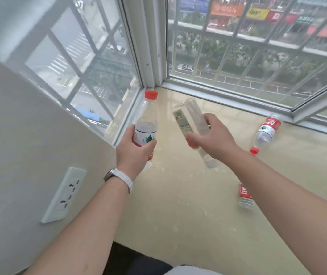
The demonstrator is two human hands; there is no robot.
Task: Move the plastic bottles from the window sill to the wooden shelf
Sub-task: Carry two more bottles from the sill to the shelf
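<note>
Your left hand (pixel 135 149) curled round the label of an upright clear plastic bottle (pixel 146 118) with red cap, your right hand (pixel 214 137) gripping a blurred, tilted clear bottle (pixel 190 114) mid-body, both over the glossy beige window sill (pixel 178 205), a red-capped bottle (pixel 265 131) lying on the sill right of that hand, a red-labelled bottle (pixel 245 197) partly behind your right forearm.

surface: glossy cream window sill (pixel 178 205) | on it: clear plastic bottle with red cap and label (pixel 265 133) lay sideways by the window frame | second red-labelled clear bottle (pixel 245 197) lay nearer, partly hidden
</note>
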